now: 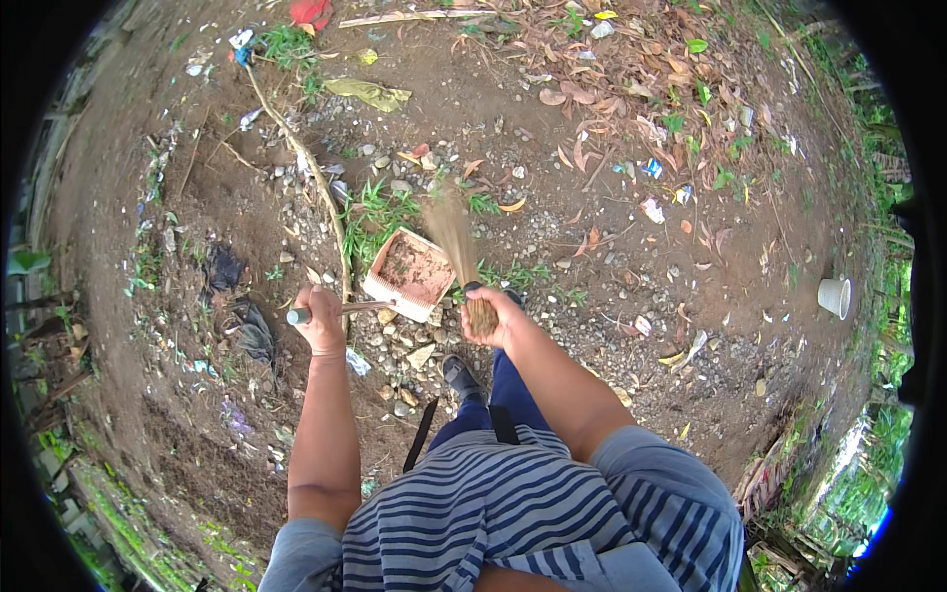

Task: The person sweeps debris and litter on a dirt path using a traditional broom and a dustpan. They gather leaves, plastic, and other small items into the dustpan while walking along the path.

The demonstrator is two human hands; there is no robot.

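Note:
My left hand [322,318] is closed around the long handle of a pale pink dustpan [421,313]. The pan lies ahead of me beside a tuft of grass, with brown dirt or debris on its floor. In my right hand [498,314] is a short straw hand broom [452,232], gripped at its bound end. Its bristles point away from me, just right of the pan, and their tips are blurred. Below the pan, small stones [419,357] are heaped near my shoe.
A long stick [301,148] lies left of the pan. Dry leaves [681,69] and litter are scattered at the far right. A white cup [835,296] lies near the right edge. Black plastic [225,268] lies at the left, and a yellowish wrapper [370,94] lies farther ahead.

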